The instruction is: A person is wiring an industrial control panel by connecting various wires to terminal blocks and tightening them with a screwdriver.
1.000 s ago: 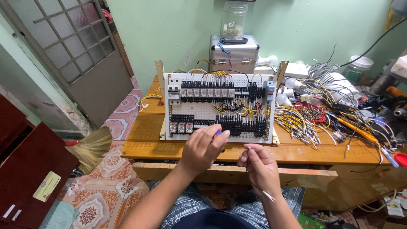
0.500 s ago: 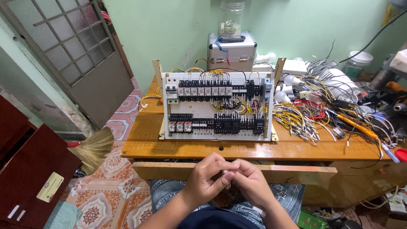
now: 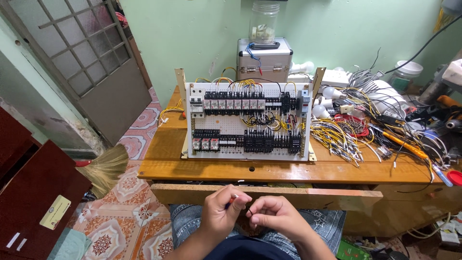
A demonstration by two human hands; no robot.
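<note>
My left hand (image 3: 220, 211) is closed around a small tool with a blue and red handle, held low over my lap in front of the wooden table (image 3: 240, 169). My right hand (image 3: 274, 216) pinches a thin black wire end right beside it; the fingertips of both hands nearly touch. Beyond them, upright on the table, stands a white perforated panel (image 3: 248, 121) carrying rows of breakers, relays and terminal blocks wired in yellow and black.
A heap of loose yellow and white wires (image 3: 346, 135) and hand tools covers the table's right side. A metal case (image 3: 264, 60) with a glass jar (image 3: 263, 21) on top stands behind the panel. A broom (image 3: 103, 168) lies on the tiled floor at left, beside a dark red cabinet (image 3: 33, 202).
Both hands dropped from the lower edge of the panel down to my lap and came together. The left hand still grips the small tool.
</note>
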